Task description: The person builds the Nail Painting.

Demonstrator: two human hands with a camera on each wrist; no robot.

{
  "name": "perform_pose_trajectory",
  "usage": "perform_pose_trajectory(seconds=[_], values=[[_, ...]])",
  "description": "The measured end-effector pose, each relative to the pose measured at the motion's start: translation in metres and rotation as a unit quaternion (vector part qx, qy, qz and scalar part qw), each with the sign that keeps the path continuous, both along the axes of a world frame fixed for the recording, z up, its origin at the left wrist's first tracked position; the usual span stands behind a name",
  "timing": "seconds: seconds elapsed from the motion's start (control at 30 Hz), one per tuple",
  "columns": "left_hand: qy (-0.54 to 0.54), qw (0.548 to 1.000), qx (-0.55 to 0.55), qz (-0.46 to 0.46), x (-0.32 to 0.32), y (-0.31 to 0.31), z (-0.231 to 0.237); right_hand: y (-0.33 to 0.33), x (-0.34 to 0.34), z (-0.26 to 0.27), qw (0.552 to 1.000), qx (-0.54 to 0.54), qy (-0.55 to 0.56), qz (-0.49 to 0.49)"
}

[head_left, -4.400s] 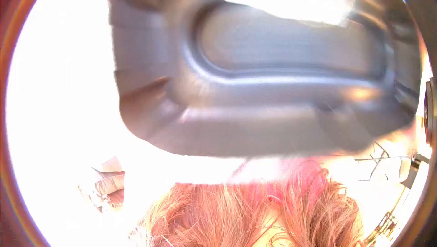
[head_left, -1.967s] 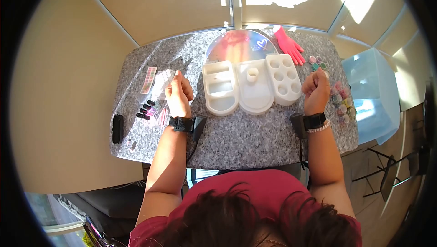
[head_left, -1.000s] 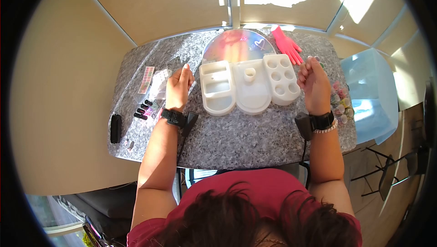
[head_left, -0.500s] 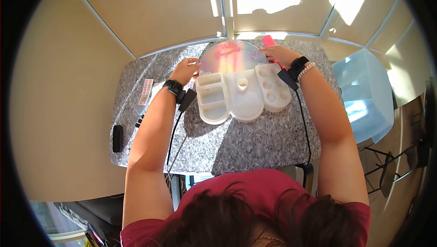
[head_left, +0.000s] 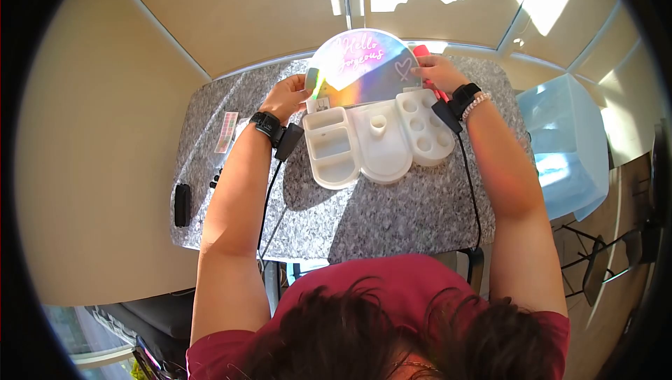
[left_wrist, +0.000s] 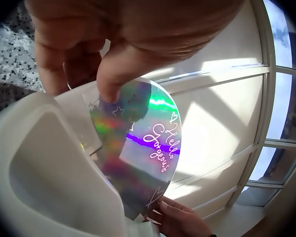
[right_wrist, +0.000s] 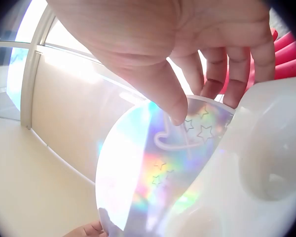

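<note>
A round-topped holographic panel (head_left: 381,75) lettered "Hello Gorgeous", with a heart and stars, leans upward behind the white organizer tray (head_left: 392,159). My left hand (head_left: 285,97) pinches the panel's left edge; in the left wrist view its thumb lies on the shiny face. On the opposite edge, my right hand (head_left: 441,74) pinches too, its thumb (right_wrist: 175,106) on the front and the fingers behind. The organizer has a three-compartment section (head_left: 329,176) at left, a flat middle with a small round cup (head_left: 378,124), and a section with several round holes (head_left: 425,135) at right.
A pink glove (head_left: 421,51) lies behind my right hand. On the left of the granite table (head_left: 308,229) are a sticker strip (head_left: 227,132) and a black case (head_left: 182,205). A translucent blue bin (head_left: 567,149) stands beyond the right edge. Cables hang from both wrists.
A dark moulded shape that filled the head view is gone. Both hands have moved from beside the organizer to the panel's edges, and the panel has tilted upward.
</note>
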State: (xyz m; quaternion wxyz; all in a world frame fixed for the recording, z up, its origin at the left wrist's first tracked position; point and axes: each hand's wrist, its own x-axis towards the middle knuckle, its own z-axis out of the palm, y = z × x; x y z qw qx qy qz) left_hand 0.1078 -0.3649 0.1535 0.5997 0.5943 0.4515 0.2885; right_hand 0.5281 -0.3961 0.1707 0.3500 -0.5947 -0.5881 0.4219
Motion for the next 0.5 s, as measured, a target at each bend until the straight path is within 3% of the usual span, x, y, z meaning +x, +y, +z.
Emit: perform_pose_trajectory(seconds=[0.07, 0.13, 0.2, 0.27, 0.33, 0.4, 0.47, 0.5], values=[[0.050, 0.996, 0.044, 0.053, 0.006, -0.014, 0.016, 0.000, 0.002, -0.005, 0.999, -0.003, 0.041, -0.018], [0.040, 0.996, 0.062, 0.041, 0.004, -0.022, 0.017, -0.005, 0.000, -0.005, 0.998, 0.062, 0.030, 0.010], [-0.003, 0.989, 0.144, 0.022, 0.001, -0.030, 0.021, -0.016, -0.002, 0.004, 0.998, 0.053, 0.027, -0.011], [-0.003, 0.988, 0.151, 0.024, 0.000, -0.041, 0.026, -0.027, -0.005, 0.016, 0.998, 0.042, 0.024, -0.032], [-0.030, 0.987, 0.161, -0.003, -0.002, -0.051, 0.027, -0.037, -0.008, 0.024, 0.991, 0.129, -0.029, 0.005], [-0.039, 0.983, 0.180, 0.001, -0.004, -0.053, 0.017, -0.052, -0.012, 0.037, 0.995, 0.087, -0.051, 0.014], [0.017, 0.979, 0.204, 0.010, -0.002, -0.059, 0.017, -0.058, -0.009, 0.033, 0.968, 0.186, -0.170, 0.022], [0.020, 0.976, 0.215, 0.012, -0.001, -0.064, 0.015, -0.058, -0.009, 0.030, 0.968, 0.185, -0.170, 0.021]])
